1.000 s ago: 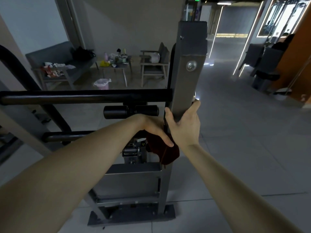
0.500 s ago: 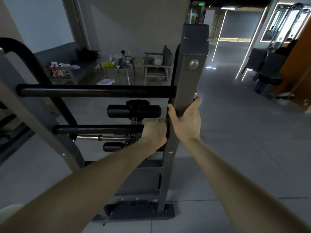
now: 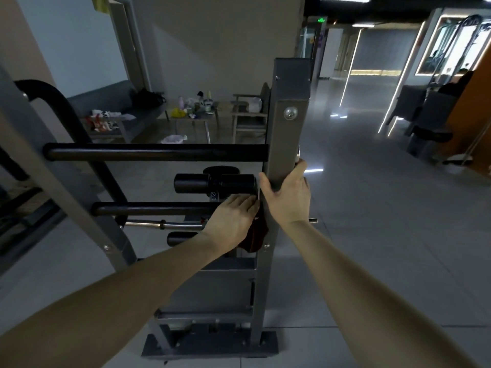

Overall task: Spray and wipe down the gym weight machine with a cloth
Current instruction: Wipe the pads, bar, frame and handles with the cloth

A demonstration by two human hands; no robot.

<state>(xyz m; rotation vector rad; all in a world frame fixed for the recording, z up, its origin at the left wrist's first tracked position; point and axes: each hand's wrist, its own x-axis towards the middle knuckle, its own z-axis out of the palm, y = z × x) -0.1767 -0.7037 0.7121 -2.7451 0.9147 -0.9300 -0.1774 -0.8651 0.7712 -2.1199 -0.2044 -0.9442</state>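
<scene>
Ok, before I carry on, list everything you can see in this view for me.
upright post: one, grey, centre, standing on the base plate
base plate: one, grey, on the floor, bottom centre
long bars: two, black, horizontal, left of the post
roller pads: three, black, two between the bars, one below
thin bar: one, chrome, under the lower black bar
cloth: one, dark red, against the post
sofa: one, grey, far left wall
low table: one, cluttered, far centre
chair: one, wooden, right of the table
left hand: on the cloth at the post, grip hidden
right hand: grips the post above the cloth
</scene>
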